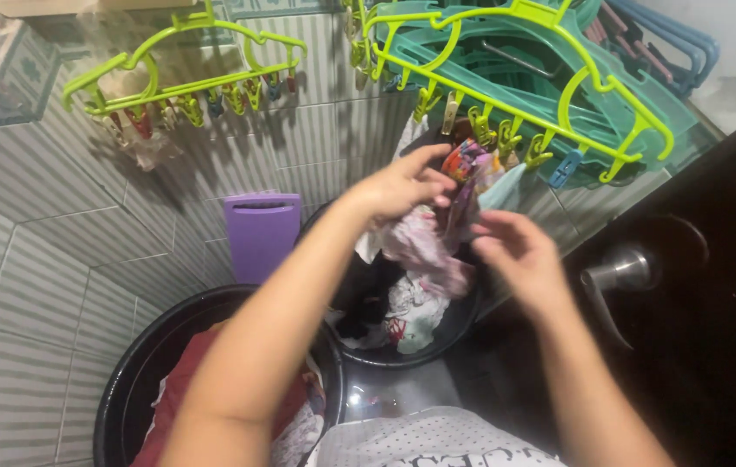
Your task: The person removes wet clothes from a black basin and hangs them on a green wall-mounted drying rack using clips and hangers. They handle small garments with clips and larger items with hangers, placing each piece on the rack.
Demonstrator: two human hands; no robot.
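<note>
My left hand (403,186) is raised and grips a small patterned garment (463,186) that hangs from a clip on the lime green peg hanger (550,95). My right hand (519,251) is just below and to the right, fingers curled on the lower part of the same cloth, a pinkish floral piece (424,246). Both hands are above a black basin (450,333) filled with mixed laundry.
A second black basin (126,389) with red cloth sits at lower left. A purple plastic board (262,229) leans on the tiled wall. Another green peg hanger (186,78) hangs upper left. A dark door with a metal lever handle (619,272) is on the right.
</note>
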